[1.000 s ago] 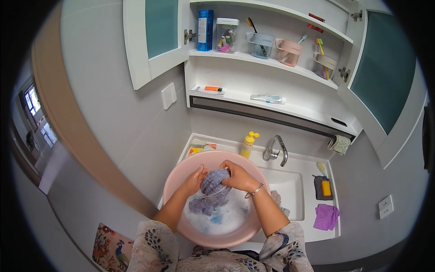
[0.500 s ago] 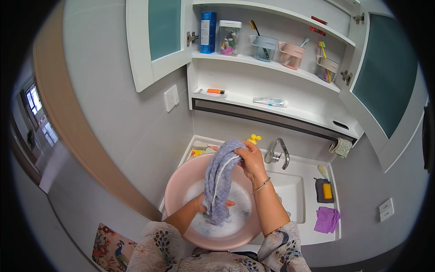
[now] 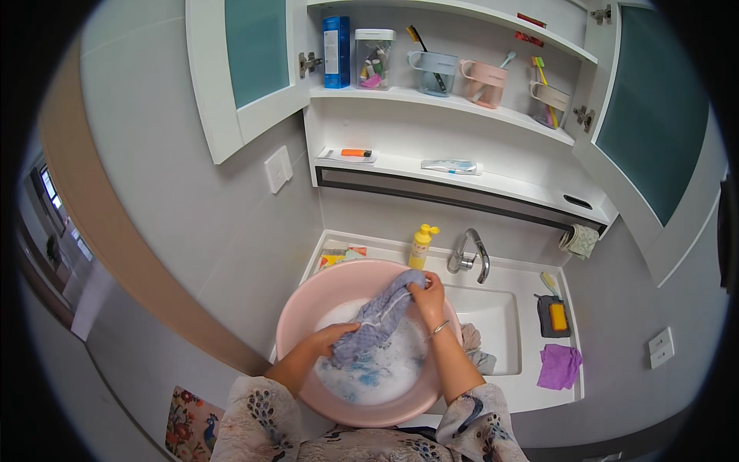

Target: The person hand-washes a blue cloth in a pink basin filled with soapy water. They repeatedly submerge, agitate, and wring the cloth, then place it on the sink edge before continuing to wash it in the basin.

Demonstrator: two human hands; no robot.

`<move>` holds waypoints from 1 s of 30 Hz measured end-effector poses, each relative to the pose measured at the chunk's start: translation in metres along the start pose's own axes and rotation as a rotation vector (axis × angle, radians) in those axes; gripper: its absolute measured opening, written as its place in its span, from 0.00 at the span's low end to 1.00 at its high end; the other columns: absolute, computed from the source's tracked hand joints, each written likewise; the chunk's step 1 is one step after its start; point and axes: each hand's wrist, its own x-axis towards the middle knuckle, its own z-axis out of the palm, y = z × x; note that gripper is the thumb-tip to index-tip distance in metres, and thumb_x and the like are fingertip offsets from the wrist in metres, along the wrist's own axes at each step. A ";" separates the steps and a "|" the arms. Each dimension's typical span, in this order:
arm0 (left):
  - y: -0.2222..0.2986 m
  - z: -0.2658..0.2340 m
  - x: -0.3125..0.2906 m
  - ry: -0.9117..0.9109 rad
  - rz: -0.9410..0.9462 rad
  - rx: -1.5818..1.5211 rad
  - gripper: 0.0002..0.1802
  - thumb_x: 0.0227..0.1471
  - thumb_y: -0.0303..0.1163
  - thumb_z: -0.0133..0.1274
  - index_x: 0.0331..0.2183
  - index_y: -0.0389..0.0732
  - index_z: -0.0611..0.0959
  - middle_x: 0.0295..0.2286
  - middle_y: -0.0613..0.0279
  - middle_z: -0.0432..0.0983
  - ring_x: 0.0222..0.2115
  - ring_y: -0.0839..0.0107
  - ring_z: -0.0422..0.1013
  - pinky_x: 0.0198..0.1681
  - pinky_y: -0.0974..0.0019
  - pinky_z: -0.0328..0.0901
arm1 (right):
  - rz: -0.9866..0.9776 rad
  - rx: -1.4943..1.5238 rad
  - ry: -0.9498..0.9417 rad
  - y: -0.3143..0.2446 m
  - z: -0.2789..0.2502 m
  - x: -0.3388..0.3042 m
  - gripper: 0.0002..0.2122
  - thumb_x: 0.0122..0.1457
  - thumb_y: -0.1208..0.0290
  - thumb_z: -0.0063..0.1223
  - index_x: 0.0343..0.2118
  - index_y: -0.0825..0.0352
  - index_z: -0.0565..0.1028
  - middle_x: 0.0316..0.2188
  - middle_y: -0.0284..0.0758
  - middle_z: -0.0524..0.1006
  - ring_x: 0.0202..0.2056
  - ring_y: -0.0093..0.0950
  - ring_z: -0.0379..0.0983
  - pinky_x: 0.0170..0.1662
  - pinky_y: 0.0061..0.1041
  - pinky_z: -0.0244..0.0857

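A pink round basin (image 3: 308,308) full of soapy water rests on the left side of a white sink counter. A wet blue-grey cloth (image 3: 377,319) stretches across it. My right hand (image 3: 428,292) pinches the cloth's upper end near the basin's far rim. My left hand (image 3: 332,337) grips the lower end just above the foam.
A yellow bottle (image 3: 421,245) and a chrome tap (image 3: 471,256) stand behind the basin. The sink bowl (image 3: 493,327) holds a grey rag (image 3: 476,350). At right lie a purple cloth (image 3: 560,366) and an orange sponge (image 3: 557,316). Open cabinet shelves above hold cups, brushes and a toothpaste tube (image 3: 450,165).
The cloth went from bunched in the water to lifted high by my right hand, and is now lowered and stretched between both hands over the basin.
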 end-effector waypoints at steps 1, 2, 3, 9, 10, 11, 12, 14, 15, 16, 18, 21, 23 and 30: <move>-0.005 0.005 0.006 0.000 0.000 -0.081 0.27 0.48 0.52 0.48 0.44 0.43 0.72 0.40 0.59 0.72 0.39 0.65 0.70 0.45 0.59 0.63 | -0.046 -0.069 -0.018 -0.001 0.006 -0.014 0.16 0.41 0.79 0.53 0.37 0.71 0.68 0.25 0.36 0.73 0.25 0.24 0.70 0.28 0.22 0.65; -0.011 0.010 0.011 0.000 0.000 -0.162 0.27 0.48 0.52 0.47 0.44 0.43 0.72 0.39 0.59 0.72 0.38 0.65 0.70 0.44 0.59 0.63 | -0.092 -0.138 -0.035 -0.002 0.011 -0.029 0.16 0.41 0.78 0.54 0.37 0.70 0.68 0.26 0.36 0.73 0.27 0.26 0.71 0.30 0.23 0.65; -0.015 0.016 0.016 -0.033 0.059 -0.262 0.28 0.48 0.53 0.47 0.44 0.42 0.72 0.40 0.58 0.71 0.39 0.64 0.69 0.45 0.58 0.62 | -0.118 -0.129 -0.087 -0.007 0.015 -0.045 0.16 0.41 0.78 0.53 0.37 0.70 0.68 0.28 0.38 0.72 0.30 0.28 0.70 0.34 0.24 0.64; 0.005 0.064 -0.027 -0.290 0.130 -0.578 0.25 0.46 0.50 0.47 0.42 0.44 0.72 0.42 0.58 0.69 0.45 0.63 0.64 0.44 0.46 0.59 | -0.506 -0.381 -0.404 -0.006 0.029 -0.111 0.18 0.43 0.76 0.49 0.41 0.71 0.69 0.33 0.44 0.72 0.36 0.35 0.70 0.41 0.29 0.63; 0.000 0.061 -0.019 -0.249 0.157 -0.578 0.25 0.46 0.49 0.48 0.42 0.44 0.72 0.41 0.58 0.69 0.45 0.63 0.64 0.44 0.46 0.59 | -0.288 -0.260 -0.491 -0.007 0.028 -0.111 0.16 0.45 0.76 0.48 0.40 0.71 0.69 0.33 0.43 0.73 0.36 0.33 0.70 0.41 0.27 0.64; -0.010 0.056 -0.005 -0.207 0.183 -0.579 0.24 0.45 0.49 0.49 0.42 0.45 0.72 0.40 0.58 0.70 0.44 0.63 0.64 0.44 0.46 0.59 | -0.068 -0.138 -0.571 -0.009 0.024 -0.108 0.15 0.47 0.75 0.48 0.39 0.72 0.70 0.33 0.42 0.73 0.35 0.31 0.71 0.40 0.25 0.64; -0.014 0.053 0.003 -0.168 0.206 -0.574 0.24 0.44 0.48 0.51 0.42 0.45 0.73 0.39 0.59 0.70 0.44 0.63 0.65 0.43 0.46 0.59 | 0.152 -0.013 -0.639 -0.011 0.019 -0.105 0.13 0.48 0.75 0.47 0.38 0.72 0.71 0.32 0.41 0.74 0.34 0.29 0.71 0.40 0.24 0.64; 0.002 0.067 -0.023 -0.105 0.202 -0.536 0.22 0.41 0.40 0.53 0.41 0.44 0.73 0.38 0.59 0.72 0.41 0.62 0.67 0.43 0.48 0.60 | 0.096 0.061 -0.757 0.018 0.002 -0.070 0.12 0.54 0.75 0.46 0.41 0.69 0.71 0.37 0.32 0.73 0.33 0.18 0.69 0.38 0.18 0.65; 0.006 0.066 -0.029 -0.128 0.215 -0.525 0.22 0.41 0.38 0.53 0.42 0.44 0.73 0.37 0.58 0.72 0.40 0.62 0.67 0.43 0.48 0.60 | 0.131 0.044 -0.766 0.011 -0.008 -0.064 0.18 0.51 0.73 0.50 0.46 0.67 0.66 0.42 0.37 0.70 0.38 0.24 0.68 0.43 0.22 0.63; 0.009 0.063 -0.034 -0.149 0.233 -0.513 0.23 0.40 0.36 0.52 0.42 0.43 0.72 0.37 0.57 0.72 0.40 0.61 0.68 0.43 0.49 0.61 | 0.162 0.029 -0.777 -0.002 -0.016 -0.057 0.25 0.49 0.71 0.54 0.52 0.66 0.61 0.47 0.41 0.66 0.44 0.29 0.67 0.48 0.25 0.61; 0.011 0.045 -0.032 -0.181 0.237 -0.484 0.25 0.39 0.31 0.51 0.44 0.39 0.71 0.39 0.54 0.71 0.42 0.59 0.67 0.46 0.54 0.61 | -0.186 -0.555 -0.749 -0.031 -0.027 -0.065 0.37 0.44 0.68 0.59 0.56 0.64 0.51 0.53 0.46 0.56 0.52 0.38 0.56 0.53 0.30 0.53; 0.030 0.038 -0.047 -0.200 0.194 -0.333 0.29 0.38 0.27 0.52 0.46 0.37 0.68 0.41 0.53 0.70 0.43 0.59 0.66 0.47 0.56 0.61 | -0.391 -0.801 -0.764 -0.040 -0.023 -0.062 0.50 0.35 0.62 0.65 0.59 0.59 0.42 0.57 0.50 0.43 0.58 0.46 0.44 0.58 0.35 0.45; 0.039 0.043 -0.061 -0.274 0.281 -0.178 0.32 0.36 0.25 0.52 0.48 0.36 0.66 0.42 0.53 0.68 0.44 0.60 0.66 0.47 0.57 0.60 | -0.489 -0.734 -0.767 -0.037 -0.017 -0.058 0.52 0.32 0.60 0.67 0.59 0.58 0.41 0.58 0.51 0.40 0.58 0.48 0.41 0.58 0.36 0.44; 0.067 0.055 -0.099 -0.130 0.360 0.773 0.38 0.31 0.25 0.56 0.49 0.36 0.65 0.43 0.53 0.67 0.44 0.65 0.64 0.49 0.68 0.57 | -0.850 -0.645 -0.699 -0.043 -0.007 -0.044 0.39 0.33 0.63 0.65 0.51 0.64 0.56 0.57 0.50 0.47 0.56 0.48 0.45 0.56 0.35 0.47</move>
